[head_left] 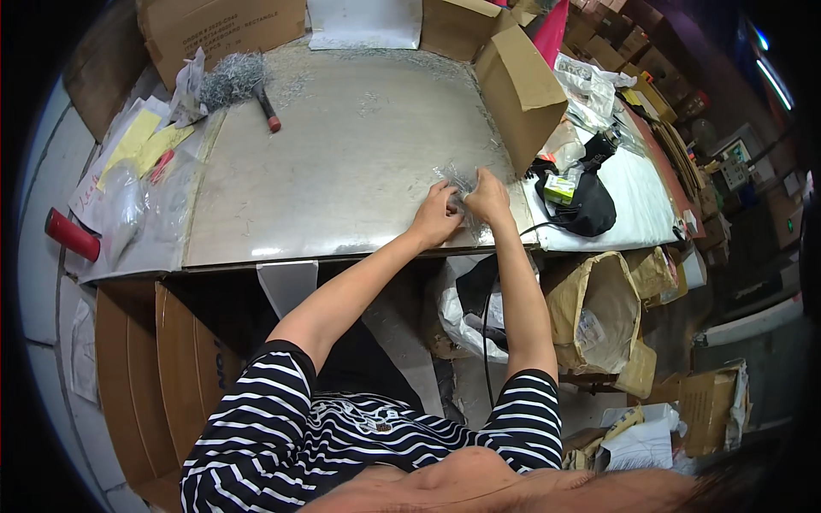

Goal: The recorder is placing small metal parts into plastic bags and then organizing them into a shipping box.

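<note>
My left hand [438, 214] and my right hand [488, 197] work close together near the front right of the metal-topped table [325, 179]. Both have their fingers curled in. Between them is a small clear, silvery bundle [459, 178] that looks like a thin plastic bag, perhaps with bits of metal; its contents are too small to make out. A heap of small silvery metal pieces [233, 81] lies at the back left. Against it leans a dark-handled tool [268, 109] with a red end, its head hidden by the heap.
An open cardboard box [523, 94] borders the table's right side, beside a black bag [590, 205] on white sheeting. Papers and plastic bags [126, 201] cover the left side, with a red cylinder [72, 234] at the edge. A large carton [224, 34] stands behind.
</note>
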Motion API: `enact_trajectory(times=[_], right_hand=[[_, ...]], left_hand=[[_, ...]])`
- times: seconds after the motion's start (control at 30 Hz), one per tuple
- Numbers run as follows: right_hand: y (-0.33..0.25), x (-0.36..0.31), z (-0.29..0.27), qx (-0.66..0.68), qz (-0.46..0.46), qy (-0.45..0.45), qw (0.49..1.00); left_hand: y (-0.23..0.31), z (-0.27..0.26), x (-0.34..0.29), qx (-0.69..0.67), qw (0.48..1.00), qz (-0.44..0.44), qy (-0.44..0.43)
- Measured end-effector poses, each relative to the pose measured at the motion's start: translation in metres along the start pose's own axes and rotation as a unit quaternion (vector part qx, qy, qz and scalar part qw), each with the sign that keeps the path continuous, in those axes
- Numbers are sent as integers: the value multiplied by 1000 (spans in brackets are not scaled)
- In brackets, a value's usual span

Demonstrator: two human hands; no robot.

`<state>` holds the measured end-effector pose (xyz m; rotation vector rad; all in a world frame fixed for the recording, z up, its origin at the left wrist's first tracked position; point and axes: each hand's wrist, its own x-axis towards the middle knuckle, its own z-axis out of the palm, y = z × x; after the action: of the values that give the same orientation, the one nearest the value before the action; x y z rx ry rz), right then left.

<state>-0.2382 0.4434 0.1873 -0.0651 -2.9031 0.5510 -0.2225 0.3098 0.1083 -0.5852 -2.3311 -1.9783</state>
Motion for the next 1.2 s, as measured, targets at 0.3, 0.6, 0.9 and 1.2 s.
enact_trajectory(times=[0.3, 0.6, 0.9, 1.2], right_hand=[[15, -1, 10, 92, -38, 5, 995], [-179, -36, 20, 355, -107, -123, 920], [-505, -178, 108, 370, -363, -423, 743], [-693, -441, 295, 208, -472, -675, 528]], left_hand=[[34, -110, -56, -43, 990, -116, -67], [132, -364, -275, -59, 977, -204, 8], [157, -544, -572, 22, 864, -343, 369], [-37, -549, -824, -119, 597, -630, 484]])
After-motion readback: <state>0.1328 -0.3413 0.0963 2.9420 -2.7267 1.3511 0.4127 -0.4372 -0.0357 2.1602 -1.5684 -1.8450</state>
